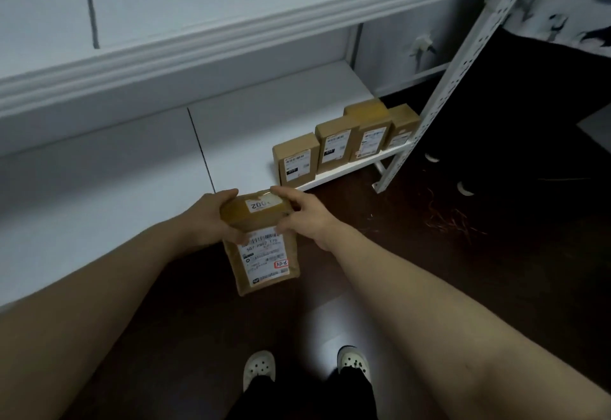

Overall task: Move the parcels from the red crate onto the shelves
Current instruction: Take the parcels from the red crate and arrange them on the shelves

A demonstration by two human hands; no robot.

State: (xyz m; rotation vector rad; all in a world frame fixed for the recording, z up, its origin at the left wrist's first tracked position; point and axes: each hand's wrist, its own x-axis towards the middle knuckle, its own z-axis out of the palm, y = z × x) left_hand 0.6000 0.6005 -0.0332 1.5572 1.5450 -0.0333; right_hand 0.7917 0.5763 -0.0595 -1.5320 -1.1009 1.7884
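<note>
A brown cardboard parcel with a white shipping label hangs upright in front of the low white shelf. My left hand grips its upper left edge. My right hand grips its upper right edge, fingers curled over the top. A row of several brown parcels stands upright at the right end of the same shelf. The red crate is out of view.
A higher white shelf board overhangs the low one. A perforated white upright post stands at the right end. Dark floor with orange scraps lies to the right. My feet in pale shoes are below.
</note>
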